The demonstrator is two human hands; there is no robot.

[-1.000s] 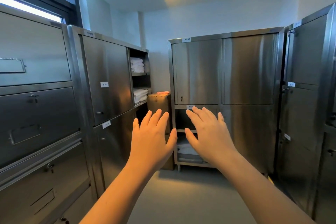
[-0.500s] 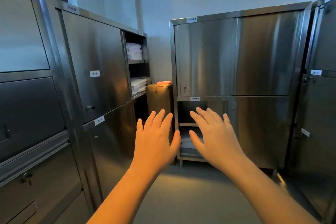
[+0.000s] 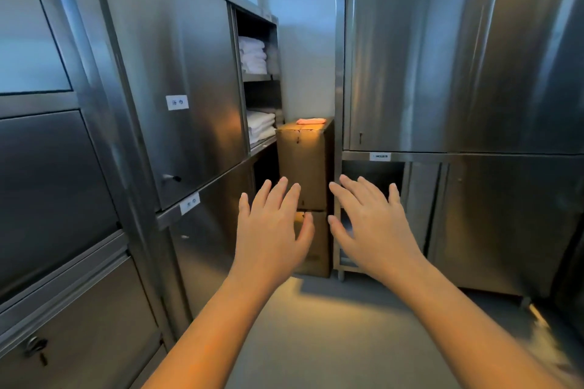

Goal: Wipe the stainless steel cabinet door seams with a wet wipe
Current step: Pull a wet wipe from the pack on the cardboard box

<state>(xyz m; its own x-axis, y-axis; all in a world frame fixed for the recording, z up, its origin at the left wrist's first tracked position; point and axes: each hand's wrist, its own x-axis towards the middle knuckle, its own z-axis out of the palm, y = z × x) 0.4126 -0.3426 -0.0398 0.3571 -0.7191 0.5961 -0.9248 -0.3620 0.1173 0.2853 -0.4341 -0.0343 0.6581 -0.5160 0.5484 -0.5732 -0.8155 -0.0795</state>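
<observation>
Both my hands are stretched out in front of me, palms down and fingers spread, holding nothing. My left hand [image 3: 271, 227] and my right hand [image 3: 369, 224] hover in the air a short way apart. Behind them stands a stainless steel cabinet [image 3: 442, 73] with sliding doors at the back right. A second steel cabinet [image 3: 177, 57] with labelled doors lines the left wall. A small pink pack [image 3: 310, 121], perhaps the wipes, lies on top of stacked cardboard boxes [image 3: 305, 164] in the corner between the cabinets.
Folded white towels [image 3: 252, 55] sit on open shelves at the left cabinet's far end. More steel doors with locks [image 3: 38, 347] fill the near left. The grey floor [image 3: 331, 341] runs between the cabinets.
The view has moved forward and turned left toward the corner; the cabinets and boxes look larger and nearer. Both hands stay spread and empty in front of me.
</observation>
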